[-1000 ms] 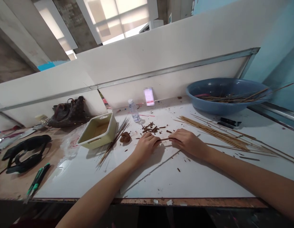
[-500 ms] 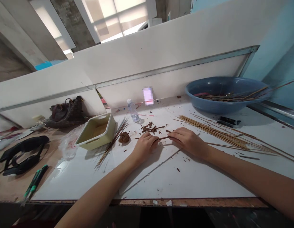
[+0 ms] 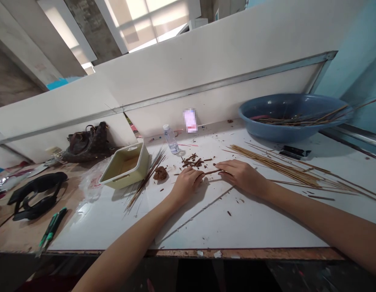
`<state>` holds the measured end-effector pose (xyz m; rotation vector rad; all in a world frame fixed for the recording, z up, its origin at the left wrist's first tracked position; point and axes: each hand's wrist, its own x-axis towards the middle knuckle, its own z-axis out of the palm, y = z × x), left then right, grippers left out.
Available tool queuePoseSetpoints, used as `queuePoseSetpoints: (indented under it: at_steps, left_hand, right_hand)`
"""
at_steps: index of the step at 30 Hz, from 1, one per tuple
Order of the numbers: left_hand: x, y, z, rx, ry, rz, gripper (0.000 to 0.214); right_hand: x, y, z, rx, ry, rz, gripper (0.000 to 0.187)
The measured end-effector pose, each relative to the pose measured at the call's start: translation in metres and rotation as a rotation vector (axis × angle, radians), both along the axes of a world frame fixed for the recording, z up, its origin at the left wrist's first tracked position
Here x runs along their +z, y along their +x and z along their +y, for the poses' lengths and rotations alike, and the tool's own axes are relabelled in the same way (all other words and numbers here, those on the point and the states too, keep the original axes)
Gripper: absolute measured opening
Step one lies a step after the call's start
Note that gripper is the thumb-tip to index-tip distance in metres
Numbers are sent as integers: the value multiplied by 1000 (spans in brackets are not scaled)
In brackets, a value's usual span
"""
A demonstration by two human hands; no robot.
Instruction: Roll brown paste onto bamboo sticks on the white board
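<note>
My left hand [image 3: 186,184] and my right hand [image 3: 241,175] rest on a white tabletop [image 3: 236,223], fingertips facing each other. A thin brown stick [image 3: 212,172] runs between them, its ends held in the fingers of both hands. Just beyond my left hand lies a pile of short brown stick pieces [image 3: 192,162], and a lump of brown clay [image 3: 160,173] sits to its left. A long bundle of thin wooden sticks [image 3: 285,172] lies to the right of my right hand.
A blue plastic basin [image 3: 294,117] holding sticks stands at the back right. A pale yellow tray [image 3: 125,165], loose sticks [image 3: 147,180] and a plastic water bottle [image 3: 170,140] are at the back left. A dark bag [image 3: 87,144] and black object [image 3: 37,194] lie beyond.
The whole scene sits slightly higher in the picture as my view has shifted. Both hands keep their hold on the stick, with only slight movement.
</note>
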<state>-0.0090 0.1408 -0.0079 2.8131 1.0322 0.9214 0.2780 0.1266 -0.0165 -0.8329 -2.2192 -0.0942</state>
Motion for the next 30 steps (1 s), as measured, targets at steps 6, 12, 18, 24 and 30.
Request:
queuePoseSetpoints:
  at_steps: [6, 12, 18, 24, 30]
  left_hand:
    - [-1, 0, 0, 37, -48, 15, 29]
    - [1, 2, 0, 117, -75, 6, 22]
    - [1, 0, 0, 109, -53, 59, 12]
    - [-1, -2, 2, 52, 51, 53, 12]
    - [1, -1, 2, 56, 49, 51, 20]
  right_hand:
    - [-4, 5, 3, 17, -7, -97, 24]
    - [-4, 4, 6, 42, -62, -92, 31]
    - [1, 3, 3, 43, -93, -31, 26]
    - [2, 6, 4, 35, -78, -68, 26]
    - [-3, 3, 7, 8, -104, -53, 32]
